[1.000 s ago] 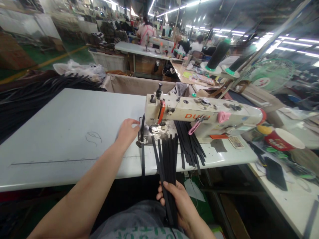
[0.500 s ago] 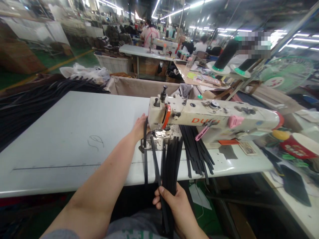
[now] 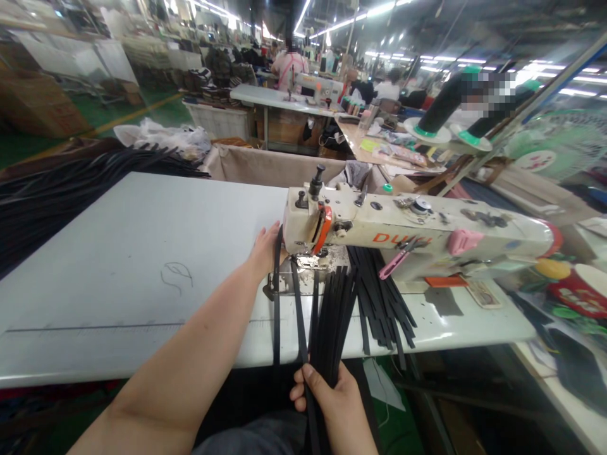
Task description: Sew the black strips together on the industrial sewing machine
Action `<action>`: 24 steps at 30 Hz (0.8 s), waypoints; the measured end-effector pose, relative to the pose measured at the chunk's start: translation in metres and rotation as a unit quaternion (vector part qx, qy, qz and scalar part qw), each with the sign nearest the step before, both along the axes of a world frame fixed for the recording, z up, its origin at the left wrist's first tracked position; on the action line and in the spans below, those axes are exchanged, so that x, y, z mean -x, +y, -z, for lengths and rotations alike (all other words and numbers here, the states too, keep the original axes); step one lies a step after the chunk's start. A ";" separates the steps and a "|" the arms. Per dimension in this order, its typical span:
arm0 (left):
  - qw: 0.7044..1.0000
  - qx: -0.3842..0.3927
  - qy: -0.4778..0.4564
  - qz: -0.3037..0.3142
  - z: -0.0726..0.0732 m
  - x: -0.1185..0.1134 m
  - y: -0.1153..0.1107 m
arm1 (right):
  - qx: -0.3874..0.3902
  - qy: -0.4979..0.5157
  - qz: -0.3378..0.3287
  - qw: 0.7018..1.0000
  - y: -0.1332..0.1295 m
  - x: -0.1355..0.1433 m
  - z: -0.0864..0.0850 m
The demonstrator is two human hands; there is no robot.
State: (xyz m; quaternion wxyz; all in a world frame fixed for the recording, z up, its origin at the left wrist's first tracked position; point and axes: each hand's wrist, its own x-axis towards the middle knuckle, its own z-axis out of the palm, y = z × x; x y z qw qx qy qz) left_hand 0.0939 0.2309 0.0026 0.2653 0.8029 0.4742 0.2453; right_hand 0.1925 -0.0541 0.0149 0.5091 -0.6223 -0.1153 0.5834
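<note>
**Gripping a bundle of black strips (image 3: 334, 316) at the sewing machine (image 3: 360, 218)**

Clasping the bundle with the right hand (image 3: 327, 398), pressing the thumb on top and curling fingers around the side, just in front of the table (image 3: 118, 253). Extending the strips forward over the table edge, pointing toward the metal plate (image 3: 284, 282), with 1 splaying leftward from the rest. Reaching with the left hand (image 3: 266, 251) beside the machine head, just by 1 separate strip (image 3: 277, 316) hanging over the table edge. Hiding the left fingertips partly, so not being able to tell open from closed there.

Judging by looks, handling light, thin and flexible, yet springing fairly straight; not seeming fragile, but probably sliding against each other. Calling for a firm wrap around the middle of the bundle, or a flat pinch near the end of a single strip.

Counting 2 hands, 1 bundle, 1 separate strip, 1 pile (image 3: 385, 309) beneath the machine arm, 1 heap of long strips (image 3: 71, 189) and 2 thread cones (image 3: 446, 104). Overlapping too closely for counting strips within bundle, pile or heap.
</note>
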 end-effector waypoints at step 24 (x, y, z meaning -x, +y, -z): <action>0.997 -0.059 0.039 -0.027 0.015 -0.001 0.003 | -0.007 -0.014 -0.003 1.000 0.004 0.000 0.006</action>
